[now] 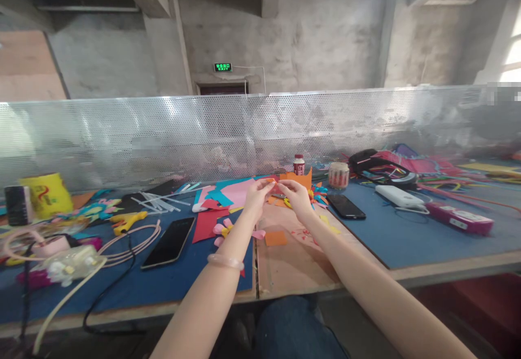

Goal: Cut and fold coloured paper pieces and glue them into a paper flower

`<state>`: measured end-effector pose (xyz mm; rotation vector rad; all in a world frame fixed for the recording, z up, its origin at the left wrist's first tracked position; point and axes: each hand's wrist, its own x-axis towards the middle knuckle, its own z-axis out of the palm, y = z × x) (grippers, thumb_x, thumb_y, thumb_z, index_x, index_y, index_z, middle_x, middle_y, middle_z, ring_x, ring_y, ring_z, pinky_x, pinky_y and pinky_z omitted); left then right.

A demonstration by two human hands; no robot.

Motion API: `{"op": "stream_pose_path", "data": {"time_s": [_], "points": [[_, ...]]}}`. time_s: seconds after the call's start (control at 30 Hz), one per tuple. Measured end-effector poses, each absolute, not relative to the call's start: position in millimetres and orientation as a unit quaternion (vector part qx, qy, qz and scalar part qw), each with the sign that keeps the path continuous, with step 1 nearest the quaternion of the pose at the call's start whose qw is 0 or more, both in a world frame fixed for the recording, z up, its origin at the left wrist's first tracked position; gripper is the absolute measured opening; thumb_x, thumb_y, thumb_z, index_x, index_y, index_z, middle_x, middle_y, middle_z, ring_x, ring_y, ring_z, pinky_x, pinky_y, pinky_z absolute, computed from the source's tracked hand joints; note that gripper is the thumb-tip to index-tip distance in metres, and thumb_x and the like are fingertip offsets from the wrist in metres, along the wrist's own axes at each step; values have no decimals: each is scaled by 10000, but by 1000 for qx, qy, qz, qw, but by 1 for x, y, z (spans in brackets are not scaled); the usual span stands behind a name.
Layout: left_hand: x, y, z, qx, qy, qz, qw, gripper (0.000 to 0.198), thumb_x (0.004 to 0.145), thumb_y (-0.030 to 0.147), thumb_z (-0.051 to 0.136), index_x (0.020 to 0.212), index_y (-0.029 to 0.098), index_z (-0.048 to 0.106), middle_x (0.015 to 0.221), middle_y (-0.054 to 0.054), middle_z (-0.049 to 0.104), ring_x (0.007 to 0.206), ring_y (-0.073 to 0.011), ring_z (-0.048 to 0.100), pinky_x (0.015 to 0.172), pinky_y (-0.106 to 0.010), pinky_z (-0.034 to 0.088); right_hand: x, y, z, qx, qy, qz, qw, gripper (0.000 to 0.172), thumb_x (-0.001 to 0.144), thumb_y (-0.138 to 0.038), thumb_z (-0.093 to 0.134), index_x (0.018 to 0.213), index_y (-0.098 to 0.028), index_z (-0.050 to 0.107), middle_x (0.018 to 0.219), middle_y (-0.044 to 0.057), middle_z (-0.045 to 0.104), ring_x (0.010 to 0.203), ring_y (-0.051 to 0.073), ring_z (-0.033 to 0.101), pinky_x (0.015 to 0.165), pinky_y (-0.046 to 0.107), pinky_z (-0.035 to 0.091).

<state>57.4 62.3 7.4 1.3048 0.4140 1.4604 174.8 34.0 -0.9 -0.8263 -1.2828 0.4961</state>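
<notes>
My left hand (pixel 258 194) and my right hand (pixel 297 195) are raised over the middle of the table, fingertips pinched close together. Between them shows a small orange piece (pixel 273 181), which looks like paper; its shape is mostly hidden by the fingers. Yellow-handled scissors (pixel 287 202) lie just below my right hand, partly covered by it. Under my left forearm rests a pink and yellow paper flower (pixel 223 230). A flat orange paper square (pixel 276 238) lies on the bare wooden board (pixel 293 266) between my arms.
On the left are a black phone (pixel 169 243), a yellow glue gun (pixel 127 221), white glue sticks (pixel 158 202) and trailing cords. At the right lie another phone (pixel 345 206), a white power bank (pixel 399 198) and a magenta box (pixel 459 218). A perforated metal screen (pixel 183 136) stands behind.
</notes>
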Motion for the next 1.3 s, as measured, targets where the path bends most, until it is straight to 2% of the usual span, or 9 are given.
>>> {"op": "stream_pose_path", "data": {"time_s": [0.1, 0.2, 0.57, 0.77, 0.93, 1.17, 1.3], "points": [[58, 59, 8, 575, 196, 615, 503, 154, 601, 211, 711, 732, 155, 654, 705, -35, 649, 679, -150, 588, 723, -300, 429, 176, 34, 0, -375, -582, 173, 701, 228, 703, -349, 581, 831, -189, 683, 883, 57, 664, 811, 182, 594, 757, 312, 460], [58, 57, 10, 601, 212, 615, 464, 162, 577, 178, 720, 726, 154, 661, 706, -47, 659, 688, -168, 592, 721, -303, 424, 177, 35, 0, -375, -595, 150, 695, 176, 706, -321, 581, 770, -199, 691, 863, 54, 650, 841, 189, 580, 770, 313, 454], [55, 61, 9, 655, 242, 615, 366, 77, 627, 184, 679, 698, 165, 656, 706, -60, 654, 696, -191, 600, 700, -308, 438, 174, 32, 2, -396, -580, 185, 687, 166, 691, -287, 581, 741, -154, 666, 755, 53, 674, 735, 181, 601, 712, 306, 459], [58, 62, 7, 673, 262, 601, 342, 129, 667, 199, 644, 783, 143, 645, 786, -78, 671, 748, -189, 614, 724, -316, 459, 175, 38, -3, -386, -569, 213, 694, 217, 686, -351, 585, 744, -152, 646, 763, 52, 673, 733, 179, 600, 673, 291, 462], [59, 62, 5, 689, 295, 585, 310, 130, 704, 231, 605, 773, 131, 649, 774, -79, 678, 738, -190, 623, 685, -303, 474, 177, 45, -7, -378, -553, 237, 704, 270, 692, -399, 574, 789, -152, 628, 784, 59, 675, 703, 176, 610, 622, 284, 477], [55, 56, 4, 696, 338, 609, 175, 119, 737, 208, 562, 801, 156, 649, 813, -77, 663, 781, -203, 595, 756, -331, 437, 172, 44, -10, -364, -566, 231, 702, 229, 684, -345, 605, 805, -162, 673, 832, 64, 690, 801, 197, 619, 757, 313, 473], [57, 55, 1, 717, 338, 596, 128, 148, 749, 188, 550, 843, 170, 663, 855, -87, 664, 810, -223, 586, 790, -364, 417, 171, 43, -11, -359, -572, 249, 694, 249, 697, -336, 588, 857, -174, 691, 888, 59, 698, 842, 212, 628, 776, 328, 480]]}}
